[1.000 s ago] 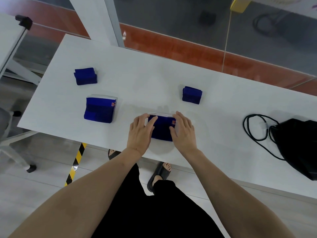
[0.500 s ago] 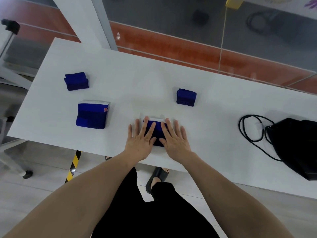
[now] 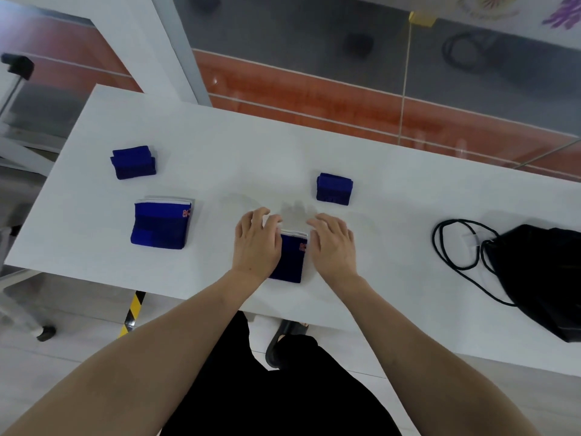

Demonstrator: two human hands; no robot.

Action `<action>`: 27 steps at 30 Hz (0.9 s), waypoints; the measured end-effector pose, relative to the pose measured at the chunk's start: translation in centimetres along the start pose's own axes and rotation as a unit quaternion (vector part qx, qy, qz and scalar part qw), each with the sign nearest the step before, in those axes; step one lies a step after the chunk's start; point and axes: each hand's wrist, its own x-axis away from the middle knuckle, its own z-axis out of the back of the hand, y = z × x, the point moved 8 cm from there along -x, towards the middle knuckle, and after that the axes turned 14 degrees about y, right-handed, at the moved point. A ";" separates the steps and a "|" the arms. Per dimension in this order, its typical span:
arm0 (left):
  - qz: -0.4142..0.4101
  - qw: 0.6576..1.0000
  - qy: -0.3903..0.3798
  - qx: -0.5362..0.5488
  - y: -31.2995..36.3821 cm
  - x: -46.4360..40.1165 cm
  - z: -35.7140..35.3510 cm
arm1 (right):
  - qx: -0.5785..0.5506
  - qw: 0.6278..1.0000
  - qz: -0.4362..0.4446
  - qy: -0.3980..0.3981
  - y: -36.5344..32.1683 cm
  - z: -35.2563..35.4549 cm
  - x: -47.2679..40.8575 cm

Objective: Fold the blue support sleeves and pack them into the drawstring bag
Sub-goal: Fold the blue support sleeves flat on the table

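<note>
A blue support sleeve (image 3: 290, 259) with a white far rim lies flat near the table's front edge, between my hands. My left hand (image 3: 256, 243) lies over its left part, fingers bent at the far edge; whether they pinch the fabric is hidden. Just off its right edge, my right hand (image 3: 333, 243) has its fingers loosely bent and holds nothing. A second flat sleeve (image 3: 160, 223) lies to the left. Two smaller folded sleeves sit further back, one far left (image 3: 133, 162) and one right of centre (image 3: 334, 187). The black drawstring bag (image 3: 544, 272) lies at the right with its cord (image 3: 452, 243) looped beside it.
The white table (image 3: 239, 152) runs left to right, its front edge close to my body. Behind it are a white post (image 3: 176, 48) and a glass wall. A yellow-black floor stripe (image 3: 133, 313) and a chair base (image 3: 44, 332) show at the lower left.
Both hands were pressed flat on the middle sleeve with fingers straight. Now they have spread apart to its sides, their fingers bent, and more of the sleeve shows between them.
</note>
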 end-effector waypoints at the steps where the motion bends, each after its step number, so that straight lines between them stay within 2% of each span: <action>1: 0.001 1.000 -0.001 0.008 0.3 -0.7 -0.1 | 0.000 1.000 -0.014 0.020 0.6 0.4 -1.1; 5: 0.008 0.997 -0.030 0.066 1.6 -3.1 -0.9 | 0.022 0.997 -0.061 0.033 3.4 0.4 -5.6; 12: 0.060 0.995 -0.054 0.067 0.4 -4.2 -1.3 | 0.060 0.987 -0.102 -0.109 5.5 -2.8 -9.3; 19: 0.080 0.995 -0.046 0.046 -4.5 -6.0 1.3 | 0.024 0.985 -0.106 -0.136 0.4 -6.0 -9.6; 27: 0.100 0.995 -0.005 0.023 -15.5 -10.3 6.6 | 0.026 0.975 -0.124 -0.183 -8.6 -11.6 -10.0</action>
